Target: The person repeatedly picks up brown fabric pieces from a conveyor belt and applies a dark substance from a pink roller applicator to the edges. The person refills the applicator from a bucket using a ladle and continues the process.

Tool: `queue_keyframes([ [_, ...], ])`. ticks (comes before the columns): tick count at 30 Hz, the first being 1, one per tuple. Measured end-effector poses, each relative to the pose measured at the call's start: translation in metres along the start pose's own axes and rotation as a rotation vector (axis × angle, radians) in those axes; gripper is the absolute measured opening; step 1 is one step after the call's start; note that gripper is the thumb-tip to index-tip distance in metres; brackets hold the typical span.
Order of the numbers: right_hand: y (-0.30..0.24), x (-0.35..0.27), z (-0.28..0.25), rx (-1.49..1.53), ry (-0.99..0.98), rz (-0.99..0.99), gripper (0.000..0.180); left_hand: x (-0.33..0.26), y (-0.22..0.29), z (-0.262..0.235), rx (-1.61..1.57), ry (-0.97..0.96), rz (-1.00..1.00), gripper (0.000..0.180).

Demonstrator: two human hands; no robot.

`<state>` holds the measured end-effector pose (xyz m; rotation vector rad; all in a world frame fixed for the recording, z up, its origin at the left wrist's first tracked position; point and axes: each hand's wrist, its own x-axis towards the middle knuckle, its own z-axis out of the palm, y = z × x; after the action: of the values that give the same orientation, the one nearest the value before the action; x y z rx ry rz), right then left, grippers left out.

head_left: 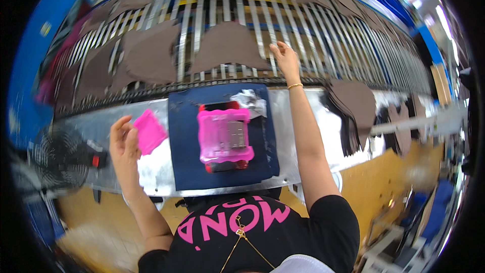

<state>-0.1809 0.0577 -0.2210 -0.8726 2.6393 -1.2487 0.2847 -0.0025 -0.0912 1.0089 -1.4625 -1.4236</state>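
My right hand (pixel 286 59) reaches out over the slatted conveyor (pixel 308 45), beside the right corner of a dark brown cut fabric panel (pixel 230 45). Its fingers are slightly bent and a little apart, with nothing visible in them. Over the metal table my left hand (pixel 126 141) hovers with loosely curled, parted fingers, also without anything visible in it. A bright pink flat piece with a wavy edge (pixel 150 131) lies just right of that hand. Between my arms, a pink wavy-edged tray (pixel 222 139) rests on a red and black object (pixel 227 167), whose kind is mostly hidden.
Under the tray spreads a dark blue mat (pixel 187 162), with crumpled silvery wrapping (pixel 250 102) on it. More brown panels (pixel 149 53) lie along the conveyor. Stacked brown panels (pixel 353 111) hang over the table's right side. A black fan (pixel 58 156) stands at far left.
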Motion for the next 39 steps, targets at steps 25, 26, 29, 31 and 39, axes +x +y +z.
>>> queue_keyframes([
  [25, 0.183, -0.154, -0.273, -0.756, 0.544, 0.774, 0.052, 0.022, -0.02, 0.022, 0.017, -0.182, 0.039, 0.031],
  [26, 0.183, -0.152, -0.276, -0.743, 0.557, 0.764, 0.054, 0.021, -0.021, 0.02, 0.011, -0.187, 0.045, 0.031],
  [29, 0.193, -0.156, -0.289, -0.513, 0.346, 0.595, 0.057, 0.021, -0.022, 0.017, 0.007, -0.188, 0.057, 0.03],
  [31, 0.155, -0.161, -0.29, -0.201, 0.258, 0.508, 0.047, 0.019, -0.017, 0.016, 0.038, -0.164, 0.054, 0.03],
  [39, -0.025, -0.164, -0.279, 0.023, 0.292, -0.004, 0.031, 0.028, 0.017, 0.056, 0.139, -0.317, 0.185, 0.039],
])
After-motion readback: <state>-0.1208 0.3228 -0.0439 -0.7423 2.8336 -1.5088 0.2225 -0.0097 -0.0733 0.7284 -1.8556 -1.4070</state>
